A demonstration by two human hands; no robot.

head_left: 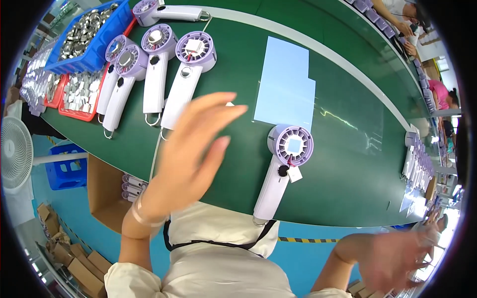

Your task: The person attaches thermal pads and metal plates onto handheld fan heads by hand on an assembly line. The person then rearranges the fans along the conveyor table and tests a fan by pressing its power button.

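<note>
Holding left hand (186, 154) spread above desk (348, 198), left of near fan (274, 185).
Cannot tell state of right hand (395, 258), blurred, near right.

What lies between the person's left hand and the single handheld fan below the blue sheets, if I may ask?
In the head view, only bare green tabletop shows between the left hand and the handheld fan.

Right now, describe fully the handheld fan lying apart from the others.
The handheld fan lies on the green table, its plastic-looking lilac handle toward the near edge, with a silvery loop. Its slotted purple head frames a pale blue square; a white square sits by red wires and a black button. Neither left hand nor right hand touches it.
</note>
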